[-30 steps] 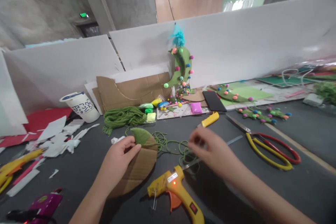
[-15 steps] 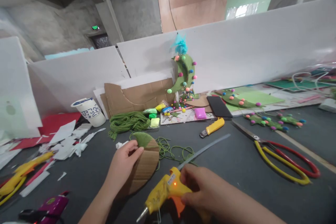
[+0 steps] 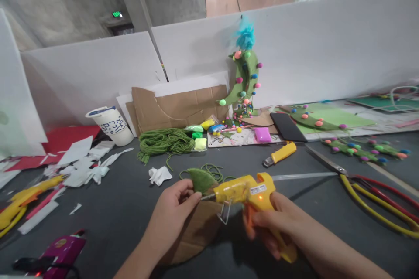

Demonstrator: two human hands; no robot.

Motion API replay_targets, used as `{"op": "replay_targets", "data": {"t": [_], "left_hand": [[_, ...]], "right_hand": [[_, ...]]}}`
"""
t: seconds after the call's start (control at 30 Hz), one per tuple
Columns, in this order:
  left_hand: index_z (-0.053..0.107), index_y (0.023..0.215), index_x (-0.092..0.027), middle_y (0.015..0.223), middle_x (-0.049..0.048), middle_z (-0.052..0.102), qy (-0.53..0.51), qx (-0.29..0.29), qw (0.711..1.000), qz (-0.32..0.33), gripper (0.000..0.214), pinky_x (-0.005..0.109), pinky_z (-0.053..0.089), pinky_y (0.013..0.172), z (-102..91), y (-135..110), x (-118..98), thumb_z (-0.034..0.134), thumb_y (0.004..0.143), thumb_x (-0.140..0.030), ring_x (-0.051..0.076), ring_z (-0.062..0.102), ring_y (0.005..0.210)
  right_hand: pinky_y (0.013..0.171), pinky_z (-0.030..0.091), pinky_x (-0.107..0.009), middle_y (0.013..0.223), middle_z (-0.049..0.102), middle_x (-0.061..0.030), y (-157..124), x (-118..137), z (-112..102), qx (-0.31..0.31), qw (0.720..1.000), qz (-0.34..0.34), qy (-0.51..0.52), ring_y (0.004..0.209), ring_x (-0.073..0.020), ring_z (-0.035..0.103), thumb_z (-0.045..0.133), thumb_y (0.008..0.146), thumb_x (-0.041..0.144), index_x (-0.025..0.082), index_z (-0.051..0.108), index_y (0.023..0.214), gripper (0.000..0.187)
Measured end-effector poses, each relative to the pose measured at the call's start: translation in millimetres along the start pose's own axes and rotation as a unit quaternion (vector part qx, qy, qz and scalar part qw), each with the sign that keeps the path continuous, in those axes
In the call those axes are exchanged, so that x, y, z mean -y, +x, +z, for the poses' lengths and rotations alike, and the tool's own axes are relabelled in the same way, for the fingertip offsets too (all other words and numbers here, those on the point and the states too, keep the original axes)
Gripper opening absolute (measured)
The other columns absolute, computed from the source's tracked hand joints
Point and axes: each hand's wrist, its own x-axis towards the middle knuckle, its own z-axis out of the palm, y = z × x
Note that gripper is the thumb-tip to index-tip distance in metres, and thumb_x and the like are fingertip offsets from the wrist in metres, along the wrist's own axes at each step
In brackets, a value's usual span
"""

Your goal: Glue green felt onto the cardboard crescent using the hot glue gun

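My left hand [image 3: 175,209] pinches the edge of a curved brown cardboard piece [image 3: 199,231]. The tip of that piece is covered in green yarn [image 3: 200,179]. Wrapped round the handle of a yellow hot glue gun [image 3: 235,189] is my right hand [image 3: 278,222], fingers at the orange trigger. The gun points left, its metal nozzle by the border of green and bare cardboard, close to my left fingertips; contact is unclear. A clear glue stick [image 3: 304,176] sticks out of its back. Loose green yarn [image 3: 212,170] lies behind the cardboard.
Scissors [image 3: 342,172] with red and yellow handles and a yellow utility knife [image 3: 280,153] lie right. Behind are a green yarn skein [image 3: 166,141], a white cup [image 3: 114,126] and a green crescent with pompoms [image 3: 250,78]. Crumpled tissue [image 3: 159,175] lies near my left hand.
My right hand has raised the glue gun and swung its nozzle from pointing down at the front to the cardboard's green tip. My left hand keeps its pinch. The view has tilted down.
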Motion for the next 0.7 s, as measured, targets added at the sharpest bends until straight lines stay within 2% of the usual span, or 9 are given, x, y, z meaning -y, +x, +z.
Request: {"op": "replay_targets", "data": {"t": [0.07,0.13,0.23,0.33,0.47,0.6,0.7], "left_hand": [[0.044,0.063,-0.021,0.058,-0.0076,0.041,-0.004,0.007,1.000,-0.002,0.022,0.022,0.031,0.055,0.4,-0.8,-1.2,0.056,0.080,-0.030,0.013,0.041,0.058],[0.043,0.063,-0.022,0.058,-0.0076,0.040,-0.006,0.009,1.000,-0.003,0.022,0.022,0.031,0.054,-0.1,-0.8,-1.8,0.055,0.080,-0.030,0.013,0.040,0.058],[0.045,0.064,-0.022,0.059,-0.0073,0.042,-0.003,0.009,1.000,-0.004,0.021,0.023,0.031,0.056,-0.8,0.0,-2.0,0.055,0.081,-0.030,0.014,0.042,0.059],[0.045,0.063,-0.022,0.060,-0.0069,0.044,0.001,0.013,1.000,-0.005,0.021,0.024,0.033,0.057,-1.2,0.8,-3.0,0.054,0.081,-0.030,0.014,0.044,0.060],[0.044,0.065,-0.022,0.060,-0.0073,0.045,-0.010,0.016,1.000,-0.012,0.021,0.023,0.033,0.057,-2.8,0.3,-5.4,0.054,0.081,-0.029,0.014,0.045,0.060],[0.046,0.067,-0.022,0.062,-0.0064,0.048,-0.002,0.015,1.000,-0.011,0.018,0.024,0.034,0.058,-4.1,-1.5,-5.1,0.053,0.082,-0.030,0.015,0.048,0.063],[0.043,0.064,-0.023,0.061,-0.0071,0.045,0.009,0.001,1.000,-0.011,0.022,0.024,0.033,0.057,-3.5,-2.0,-4.3,0.054,0.081,-0.032,0.014,0.045,0.061]], "right_hand": [[0.045,0.030,-0.019,0.064,0.058,0.0029,0.5,-1.5,-0.9,-0.031,0.999,0.001,0.015,0.043,-0.0046,0.043,0.063,0.074,0.030,0.014,0.060,0.081,0.018],[0.046,0.030,-0.019,0.073,0.060,0.0007,-0.3,-0.3,-0.8,-0.030,0.999,0.009,0.029,0.046,-0.0049,0.043,0.068,0.070,0.032,0.014,0.060,0.085,0.025],[0.047,0.031,-0.019,0.067,0.057,0.0025,-0.5,2.1,1.2,-0.039,0.999,0.008,0.018,0.049,-0.0071,0.042,0.069,0.071,0.037,0.016,0.060,0.083,0.026],[0.046,0.032,-0.021,0.064,0.057,0.0018,3.0,1.1,2.9,-0.064,0.997,0.004,-0.039,0.047,-0.0080,0.042,0.065,0.074,0.039,0.015,0.062,0.083,0.025],[0.053,0.040,-0.024,0.073,0.065,-0.0033,7.2,-5.2,3.1,-0.128,0.985,-0.007,-0.111,0.057,-0.0130,0.053,0.068,0.067,0.037,0.016,0.067,0.080,0.025],[0.070,0.048,-0.028,0.087,0.070,-0.0060,6.9,-12.1,5.1,-0.144,0.967,-0.047,-0.207,0.078,-0.0213,0.063,0.061,0.077,0.035,0.018,0.070,0.087,0.022],[0.075,0.049,-0.032,0.089,0.070,-0.0053,6.9,-18.5,7.5,-0.160,0.949,-0.090,-0.258,0.081,-0.0234,0.063,0.058,0.081,0.034,0.021,0.068,0.092,0.020]]}}
